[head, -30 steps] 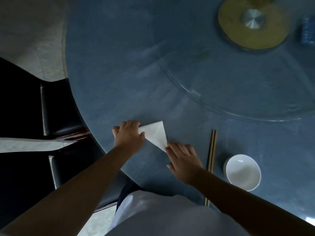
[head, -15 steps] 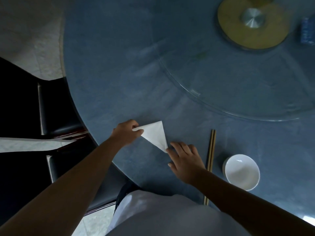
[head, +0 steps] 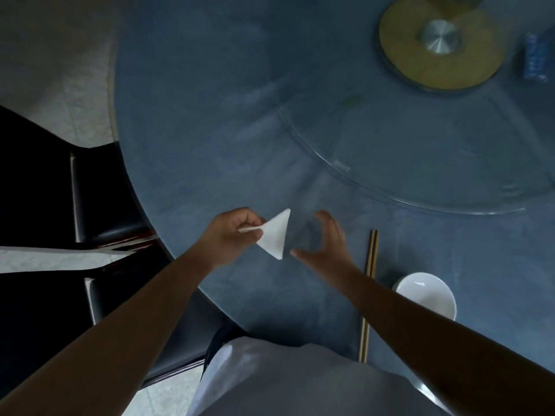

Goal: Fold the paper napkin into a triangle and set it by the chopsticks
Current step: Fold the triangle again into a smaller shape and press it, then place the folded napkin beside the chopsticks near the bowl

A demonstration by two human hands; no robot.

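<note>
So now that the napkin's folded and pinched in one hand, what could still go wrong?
The left hand pinches only one corner of the napkin, so the loose triangle may fall open. The right hand is open and off the paper, giving no support. Setting it down, a hand might nudge the chopsticks out of line toward the white bowl.

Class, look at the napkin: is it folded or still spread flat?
Folded. The napkin is a small white triangle, pinched at one corner by the left hand; the right hand is off it.
</note>
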